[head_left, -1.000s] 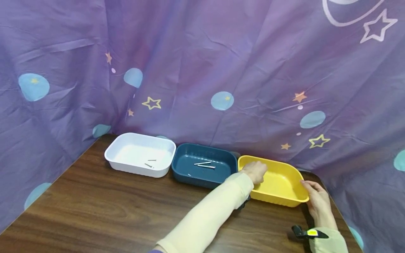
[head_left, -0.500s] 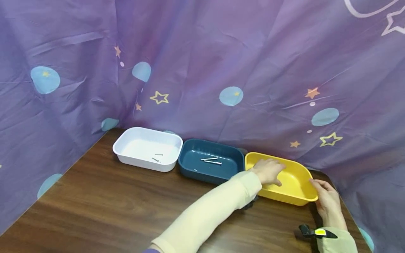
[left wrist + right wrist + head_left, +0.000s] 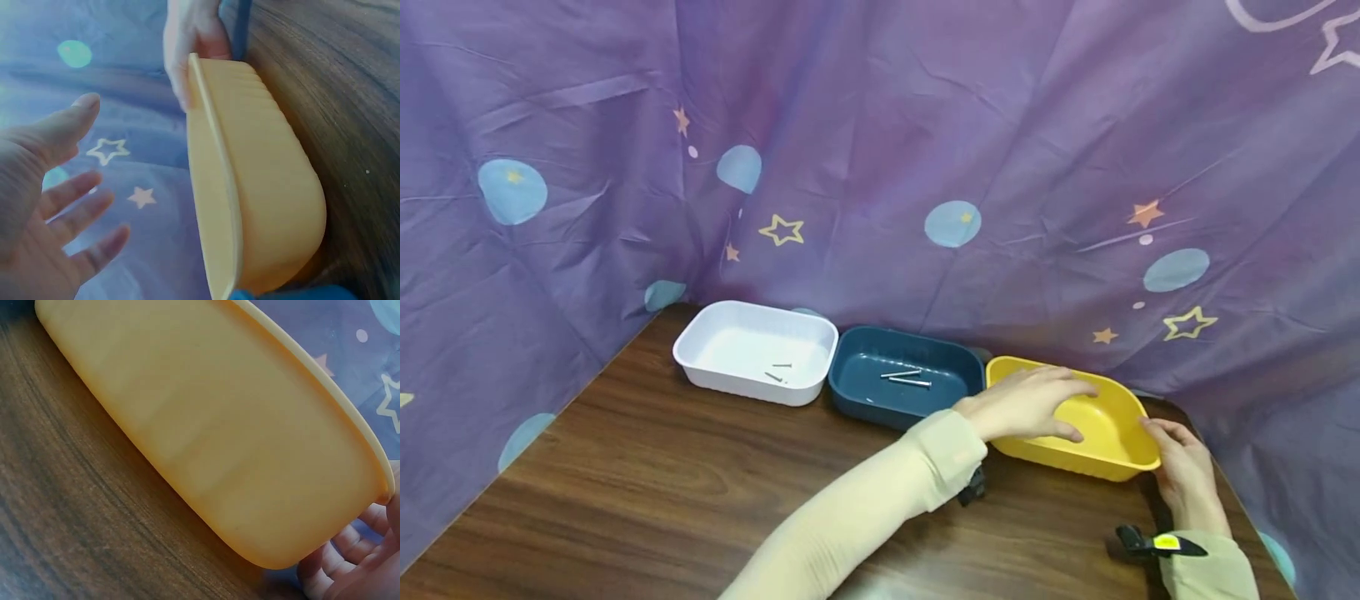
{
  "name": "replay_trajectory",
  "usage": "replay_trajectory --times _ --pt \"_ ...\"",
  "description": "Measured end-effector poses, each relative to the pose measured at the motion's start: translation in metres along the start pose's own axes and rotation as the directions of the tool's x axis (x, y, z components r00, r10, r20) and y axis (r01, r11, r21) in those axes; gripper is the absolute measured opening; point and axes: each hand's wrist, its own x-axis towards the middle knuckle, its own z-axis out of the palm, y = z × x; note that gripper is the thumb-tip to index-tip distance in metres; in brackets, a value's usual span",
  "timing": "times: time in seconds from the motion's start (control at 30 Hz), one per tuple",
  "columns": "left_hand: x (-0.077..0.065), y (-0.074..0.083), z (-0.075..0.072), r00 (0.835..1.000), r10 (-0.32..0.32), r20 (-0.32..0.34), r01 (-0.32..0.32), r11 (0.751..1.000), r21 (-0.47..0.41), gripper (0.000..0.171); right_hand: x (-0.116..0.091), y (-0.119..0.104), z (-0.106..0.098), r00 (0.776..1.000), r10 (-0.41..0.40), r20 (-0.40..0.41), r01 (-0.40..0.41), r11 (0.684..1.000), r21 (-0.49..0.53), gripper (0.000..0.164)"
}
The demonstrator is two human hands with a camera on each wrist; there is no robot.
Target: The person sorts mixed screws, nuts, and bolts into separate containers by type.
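A yellow plastic tray (image 3: 1101, 429) stands at the right end of a row of trays. My left hand (image 3: 1026, 404) is above its left part with fingers and thumb spread, holding nothing. The left wrist view shows that hand (image 3: 53, 187) apart from the tray's rim (image 3: 219, 150). At the tray's right end, my right hand (image 3: 1183, 467) pinches the rim, the thumb at the edge and the fingers along the outer wall. In the right wrist view, the fingers (image 3: 356, 547) curl against the tray's end (image 3: 262, 456). Part of the tray's inside is hidden behind my left hand.
A dark blue tray (image 3: 865, 402) with two long screws or nails (image 3: 910, 382) adjoins the yellow one. Left of it, a white tray (image 3: 722, 379) holds a few small screws or nails (image 3: 773, 377). A purple patterned curtain (image 3: 850, 167) hangs behind the wooden table (image 3: 647, 467).
My left hand was closed and low inside the yellow tray; its fingers have spread, and it has risen and drawn back. My right hand keeps its hold on the rim. The head view has shifted slightly.
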Motion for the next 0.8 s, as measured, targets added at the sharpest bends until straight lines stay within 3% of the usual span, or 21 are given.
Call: replay_trajectory --times 0.17,0.33,0.53,0.8 --pt "-0.025 -0.007 -0.002 0.998 0.067 -0.009 -0.067 0.993 -0.101 0.059 0.000 0.002 0.000 1.000 -0.020 0.012 0.019 1.000 0.015 0.007" --pt "-0.056 -0.018 0.003 0.992 0.126 -0.031 -0.129 0.986 -0.103 0.050 -0.002 0.001 0.000 1.000 -0.020 -0.004 0.020 1.000 0.007 0.008" --pt "-0.089 -0.035 0.017 0.994 0.103 -0.045 -0.108 0.981 -0.160 0.046 -0.002 0.000 0.000 1.000 -0.009 -0.012 0.009 1.000 0.009 0.008" --pt "-0.115 -0.053 0.030 0.997 0.055 -0.048 -0.065 0.969 -0.237 0.040 -0.002 0.000 0.000 1.000 -0.004 -0.011 0.004 1.000 0.006 0.007"
